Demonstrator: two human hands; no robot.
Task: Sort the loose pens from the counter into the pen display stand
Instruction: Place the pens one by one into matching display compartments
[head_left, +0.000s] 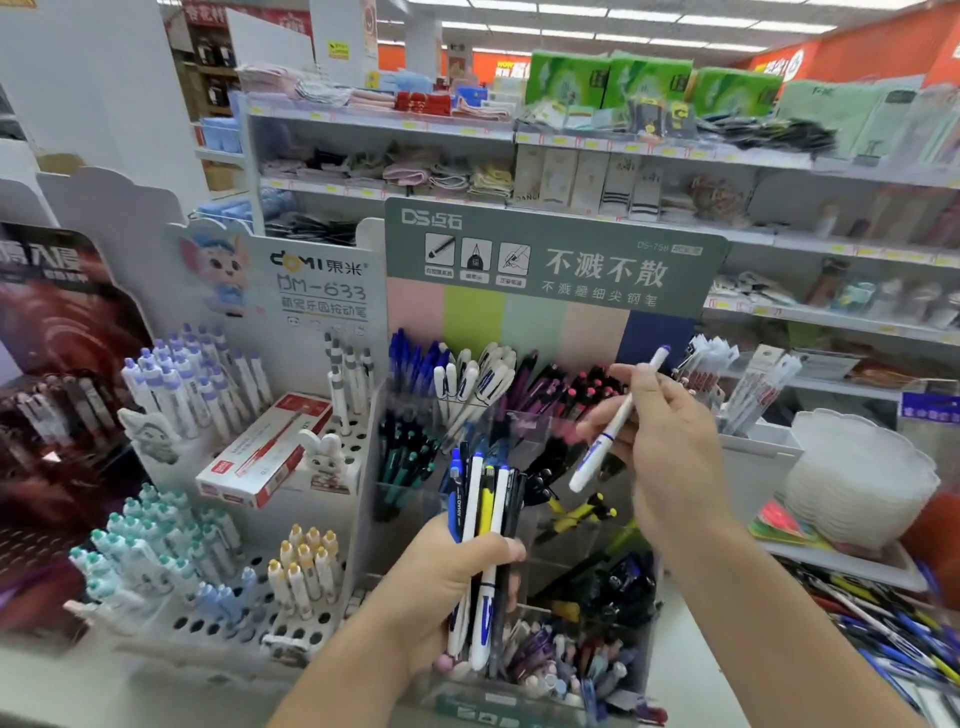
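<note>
My left hand (441, 587) grips a bundle of pens (483, 504), white, blue, yellow and black, held upright in front of the pen display stand (519, 431). My right hand (670, 436) pinches a single white pen with a blue cap (618, 421), tilted over the stand's right compartments. The clear tiered stand holds blue, white, purple, black and teal pens in separate compartments under a green header card (550, 254). Loose pens (883, 623) lie in a pile on the counter at the lower right.
A white Domi pen rack (218, 519) with several pastel pens and a red-and-white pen box (265, 452) stands to the left. A stack of white plastic trays (857, 478) sits at the right. Shop shelves (571, 171) fill the background.
</note>
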